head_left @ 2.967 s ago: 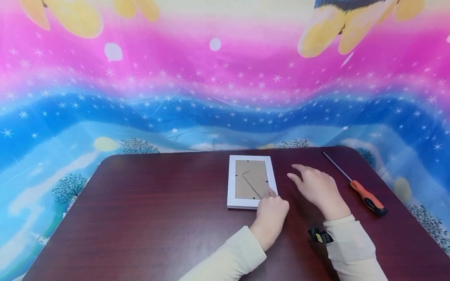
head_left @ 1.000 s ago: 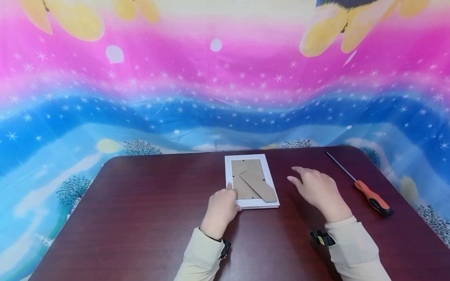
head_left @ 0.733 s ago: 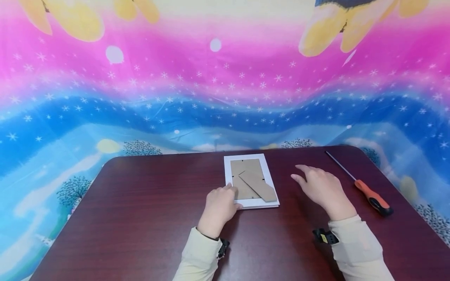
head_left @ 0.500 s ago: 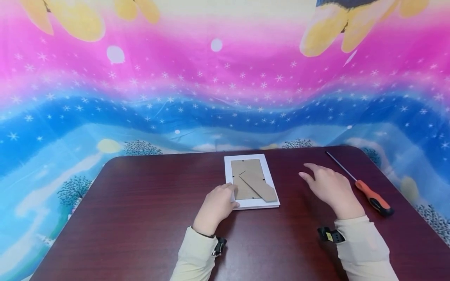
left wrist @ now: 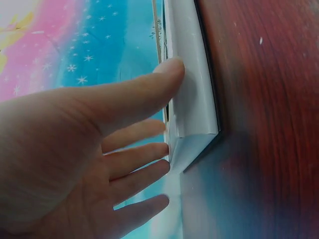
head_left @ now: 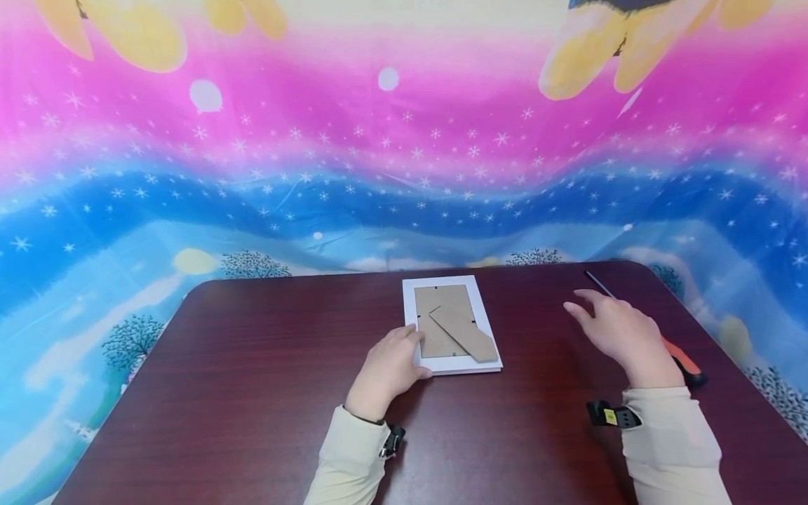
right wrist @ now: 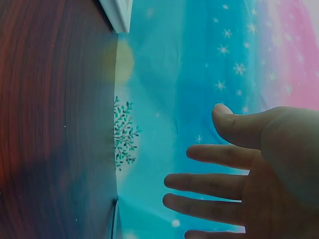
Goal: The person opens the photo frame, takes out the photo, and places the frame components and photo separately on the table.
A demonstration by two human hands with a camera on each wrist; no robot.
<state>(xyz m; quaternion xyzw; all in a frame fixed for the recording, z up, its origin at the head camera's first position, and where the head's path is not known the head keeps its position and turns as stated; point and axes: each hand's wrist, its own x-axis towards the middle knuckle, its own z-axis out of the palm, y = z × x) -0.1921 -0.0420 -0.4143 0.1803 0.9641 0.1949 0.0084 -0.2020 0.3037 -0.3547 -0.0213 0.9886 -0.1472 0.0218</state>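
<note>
Now, from the head view, my left hand [head_left: 386, 367] rests against the near left corner of the white picture frame [head_left: 451, 323], fingers relaxed and straight, thumb at the frame's left edge, gripping nothing. The frame lies face down just ahead of that hand on the dark table [head_left: 252, 393], its brown backing board up and the cardboard stand [head_left: 463, 334] swung out slantwise toward the near right corner. Its long axis runs away from me, short edges near and far. My right hand [head_left: 625, 337] hovers open, well to the right of the frame, fingers spread and holding nothing; the screwdriver [head_left: 678, 358] lies just beyond it, orange handle near me, thin shaft pointing away and to the left.

At the left wrist, my thumb [left wrist: 149, 89] presses flat on the frame's white side [left wrist: 192, 99] at the corner, while the other fingers lie straight beside it, not curled round anything.

At the right wrist, the palm [right wrist: 249, 179] is open above the table edge, with only a frame corner [right wrist: 118, 12] showing far off.

I judge the frame light and stiff, its painted moulding smooth enough to slide on this table, and any glass in it fragile. I would take it by the two long side edges, never by the thin stand, which looks likely to bend at its hinge.
</note>
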